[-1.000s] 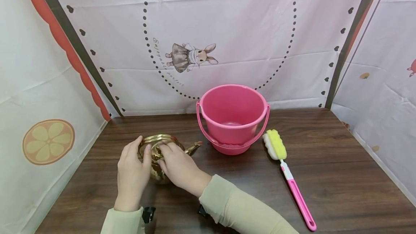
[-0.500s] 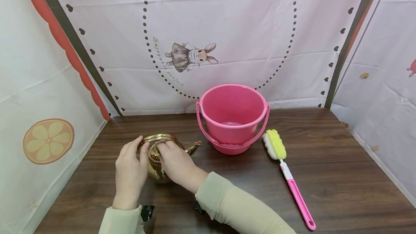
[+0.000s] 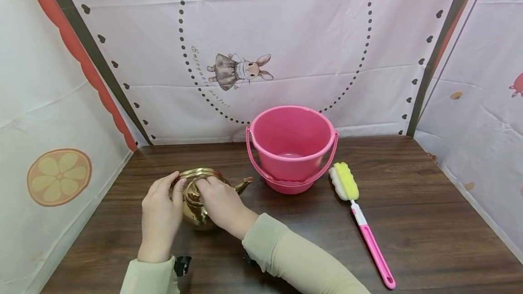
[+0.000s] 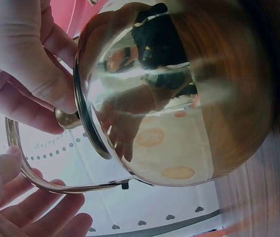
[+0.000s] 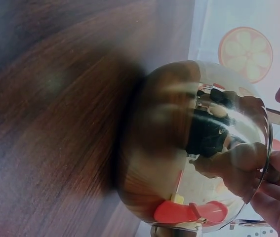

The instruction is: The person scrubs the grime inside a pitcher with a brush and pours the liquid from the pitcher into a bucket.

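Mirror-bright metal, smooth plastic
The kettle (image 3: 196, 216) is polished, glossy metal; the bucket (image 3: 289, 169) smooth, faintly shiny plastic; the brush head (image 3: 345, 182) bumpy sponge; the tabletop (image 3: 433, 203) wood-grained; the backdrop (image 3: 310, 35) creased cloth.

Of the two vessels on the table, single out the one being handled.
The gold kettle: the left hand holds its handle and the right hand grips its lid knob, while the pink bucket stands untouched.

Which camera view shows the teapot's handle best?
The left wrist view: it shows a long curve of the handle, down to where it meets the teapot. The head view shows its top arc, the left hand hiding part; the right wrist view catches only short pieces near the edges.
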Motion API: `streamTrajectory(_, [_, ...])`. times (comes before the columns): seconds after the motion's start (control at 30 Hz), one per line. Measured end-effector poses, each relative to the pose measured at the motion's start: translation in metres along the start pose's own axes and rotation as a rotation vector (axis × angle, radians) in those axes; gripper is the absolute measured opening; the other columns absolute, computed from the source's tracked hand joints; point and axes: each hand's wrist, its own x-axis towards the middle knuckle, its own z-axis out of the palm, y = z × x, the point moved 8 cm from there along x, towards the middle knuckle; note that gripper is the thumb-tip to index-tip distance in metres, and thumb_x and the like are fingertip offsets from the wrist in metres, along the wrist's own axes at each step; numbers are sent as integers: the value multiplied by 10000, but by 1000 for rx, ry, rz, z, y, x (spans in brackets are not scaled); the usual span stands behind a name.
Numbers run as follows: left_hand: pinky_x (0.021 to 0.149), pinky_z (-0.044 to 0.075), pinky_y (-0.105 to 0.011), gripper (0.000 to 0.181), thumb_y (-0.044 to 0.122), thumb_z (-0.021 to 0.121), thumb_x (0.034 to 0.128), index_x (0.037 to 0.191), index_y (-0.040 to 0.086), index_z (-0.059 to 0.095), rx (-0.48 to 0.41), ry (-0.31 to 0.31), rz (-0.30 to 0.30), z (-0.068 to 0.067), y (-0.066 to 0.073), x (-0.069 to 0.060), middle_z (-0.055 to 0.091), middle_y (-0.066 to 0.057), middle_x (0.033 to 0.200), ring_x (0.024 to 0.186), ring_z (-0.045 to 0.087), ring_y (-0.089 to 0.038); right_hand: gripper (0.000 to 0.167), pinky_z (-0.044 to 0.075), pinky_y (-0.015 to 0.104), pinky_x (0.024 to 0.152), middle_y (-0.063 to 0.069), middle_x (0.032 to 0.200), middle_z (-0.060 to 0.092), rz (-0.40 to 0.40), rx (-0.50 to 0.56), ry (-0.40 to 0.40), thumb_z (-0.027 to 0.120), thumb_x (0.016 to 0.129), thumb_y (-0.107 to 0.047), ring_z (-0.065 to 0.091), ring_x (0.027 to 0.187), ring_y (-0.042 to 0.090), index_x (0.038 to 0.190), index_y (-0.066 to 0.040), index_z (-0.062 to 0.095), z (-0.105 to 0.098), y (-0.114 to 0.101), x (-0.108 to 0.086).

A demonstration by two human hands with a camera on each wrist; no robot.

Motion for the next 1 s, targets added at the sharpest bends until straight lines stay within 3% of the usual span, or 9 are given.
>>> streamTrajectory(0.4, [795,494,-542,266,124,631,906,1074,-82,649,0,0,4,0,0,0,653,-268,1003,955,618,-431,229,543,185,628,8,1056,643,-20,25,69,595,928,-138,649,903,98,1154,-109,619,0,0,-2])
streamTrajectory(0.8, [786,493,-546,260,121,631,906,1071,-78,652,-11,1,-2,0,1,1,656,-271,1000,950,620,-433,221,546,178,702,21,1062,633,-74,30,213,638,893,-124,629,969,100,1109,-80,644,-9,-4,-5])
streamTrajectory(1.0, [789,496,-549,263,122,629,908,1081,-75,650,-4,-10,-18,1,-1,1,653,-272,1014,960,620,-434,233,541,162,713,12,1061,632,-74,32,215,662,876,-138,629,963,84,1104,-90,647,-10,-4,-5])
